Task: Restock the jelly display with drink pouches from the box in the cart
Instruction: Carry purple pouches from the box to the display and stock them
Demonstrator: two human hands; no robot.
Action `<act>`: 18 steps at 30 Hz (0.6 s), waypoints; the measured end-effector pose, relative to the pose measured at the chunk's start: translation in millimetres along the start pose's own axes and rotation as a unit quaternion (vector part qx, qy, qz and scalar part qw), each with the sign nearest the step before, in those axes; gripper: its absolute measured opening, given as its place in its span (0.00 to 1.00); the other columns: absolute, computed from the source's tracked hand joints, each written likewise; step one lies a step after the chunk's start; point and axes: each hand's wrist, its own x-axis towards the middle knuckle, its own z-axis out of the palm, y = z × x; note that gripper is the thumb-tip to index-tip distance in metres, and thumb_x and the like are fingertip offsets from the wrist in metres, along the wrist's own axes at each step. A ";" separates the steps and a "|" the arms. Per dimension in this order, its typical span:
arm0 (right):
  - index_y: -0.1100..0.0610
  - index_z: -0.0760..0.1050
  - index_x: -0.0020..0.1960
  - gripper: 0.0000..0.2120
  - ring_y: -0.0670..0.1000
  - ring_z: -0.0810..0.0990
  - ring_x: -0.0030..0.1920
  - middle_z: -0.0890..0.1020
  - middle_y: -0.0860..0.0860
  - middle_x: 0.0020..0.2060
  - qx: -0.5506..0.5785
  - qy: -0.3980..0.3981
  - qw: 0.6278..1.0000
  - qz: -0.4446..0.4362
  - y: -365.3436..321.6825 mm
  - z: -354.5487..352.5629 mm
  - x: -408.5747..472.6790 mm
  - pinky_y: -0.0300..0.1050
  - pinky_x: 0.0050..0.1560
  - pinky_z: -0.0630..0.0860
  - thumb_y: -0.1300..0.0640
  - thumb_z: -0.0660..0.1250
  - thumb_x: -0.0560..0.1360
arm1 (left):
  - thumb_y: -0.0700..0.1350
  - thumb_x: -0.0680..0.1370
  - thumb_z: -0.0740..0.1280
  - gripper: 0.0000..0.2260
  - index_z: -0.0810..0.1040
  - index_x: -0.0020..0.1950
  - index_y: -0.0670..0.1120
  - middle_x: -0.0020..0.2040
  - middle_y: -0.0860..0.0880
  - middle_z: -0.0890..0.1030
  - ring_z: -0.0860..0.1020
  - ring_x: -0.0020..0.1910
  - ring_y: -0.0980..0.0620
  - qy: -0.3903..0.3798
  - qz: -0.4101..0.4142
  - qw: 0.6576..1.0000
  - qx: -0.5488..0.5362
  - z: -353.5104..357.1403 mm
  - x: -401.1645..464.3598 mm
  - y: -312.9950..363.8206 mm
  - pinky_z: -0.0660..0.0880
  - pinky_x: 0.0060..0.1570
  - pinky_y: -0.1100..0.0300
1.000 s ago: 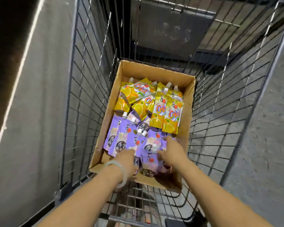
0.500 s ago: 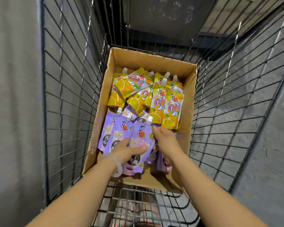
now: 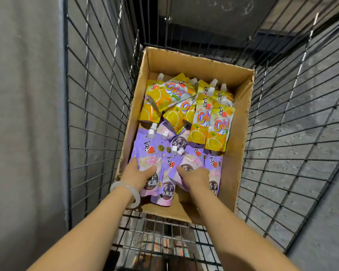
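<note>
Both hands are now lower in the brown cardboard box [image 3: 241, 122] than a moment ago: the left hand [image 3: 140, 176], wearing a pale translucent bangle [image 3: 125, 189] on the wrist, is shifting from a single pouch onto the leftmost of the purple spouted drink pouches [image 3: 151, 153], thumb curling over its face, while the right hand [image 3: 196, 178] is dropping back from the orange row and gripping a neighbouring purple pouch, fingers wrapping its lower half. To me that reads as gathering a handful for the jelly display, which is out of sight here, so nothing is restocked yet

The box is sitting inside the black wire-mesh cart [image 3: 98, 114], pressed toward its left wall. It is holding two sorts of stock: yellow-and-orange citrus drink pouches [image 3: 201, 119] are overlapping across the far half, white caps mostly pointing away, and the purple ones are filling the near half, some lying crosswise, with bare cardboard showing at the near right corner
</note>
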 end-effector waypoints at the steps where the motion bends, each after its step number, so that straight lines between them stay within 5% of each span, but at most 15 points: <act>1: 0.70 0.59 0.69 0.41 0.61 0.72 0.66 0.69 0.63 0.67 0.072 0.002 0.997 0.019 1.4 4.2 1.8 0.52 0.62 0.72 0.48 0.75 0.68 | 0.39 0.74 0.70 0.16 0.74 0.60 0.41 0.51 0.46 0.79 0.78 0.52 0.47 0.002 0.004 1.000 -0.004 -0.8 -1.0 -0.9 0.74 0.56 0.52; 5: 0.68 0.69 0.64 0.33 0.56 0.79 0.45 0.80 0.59 0.51 0.291 -0.117 0.944 0.104 5.8 11.3 -0.9 0.48 0.40 0.78 0.59 0.78 0.65 | 0.38 0.74 0.71 0.13 0.74 0.56 0.44 0.51 0.45 0.79 0.78 0.52 0.46 -0.009 -0.012 1.000 -0.019 -5.4 -5.1 -5.1 0.74 0.57 0.51; 7: 0.67 0.74 0.58 0.22 0.52 0.74 0.33 0.79 0.56 0.36 0.314 -0.166 0.925 0.132 6.6 5.4 -6.7 0.39 0.28 0.74 0.62 0.76 0.67 | 0.42 0.71 0.73 0.16 0.74 0.56 0.42 0.53 0.45 0.80 0.79 0.52 0.45 -0.014 -0.013 1.000 -0.018 -9.8 -10.0 -1.4 0.75 0.57 0.47; 11: 0.64 0.76 0.37 0.06 0.49 0.74 0.26 0.78 0.52 0.22 0.324 -0.198 0.917 0.124 11.2 -10.1 -19.9 0.36 0.23 0.70 0.66 0.72 0.70 | 0.42 0.73 0.72 0.18 0.73 0.61 0.42 0.54 0.45 0.80 0.79 0.53 0.45 -0.016 -0.005 0.999 -0.027 -22.1 -18.5 7.9 0.75 0.56 0.49; 14: 0.65 0.77 0.42 0.03 0.51 0.80 0.27 0.83 0.54 0.28 0.361 -0.238 0.896 0.100 10.4 -22.0 -41.8 0.40 0.28 0.77 0.69 0.70 0.70 | 0.38 0.74 0.70 0.18 0.73 0.63 0.42 0.55 0.45 0.80 0.79 0.53 0.45 -0.014 0.014 0.999 -0.035 -32.4 -27.9 19.2 0.75 0.55 0.51; 16: 0.62 0.75 0.50 0.13 0.54 0.83 0.35 0.84 0.57 0.38 0.379 -0.263 0.885 0.054 6.2 -32.5 -58.5 0.44 0.32 0.80 0.75 0.67 0.69 | 0.37 0.74 0.70 0.17 0.72 0.61 0.41 0.55 0.44 0.80 0.79 0.52 0.46 -0.013 0.028 0.999 -0.037 -38.2 -35.5 27.6 0.76 0.49 0.54; 18: 0.56 0.72 0.50 0.20 0.52 0.81 0.32 0.82 0.56 0.39 0.359 -0.274 0.892 -0.017 -2.1 -47.1 -79.5 0.39 0.25 0.76 0.78 0.64 0.69 | 0.35 0.74 0.69 0.15 0.72 0.59 0.41 0.52 0.45 0.79 0.78 0.48 0.48 -0.019 0.047 0.997 -0.053 -42.8 -47.7 37.5 0.74 0.40 0.61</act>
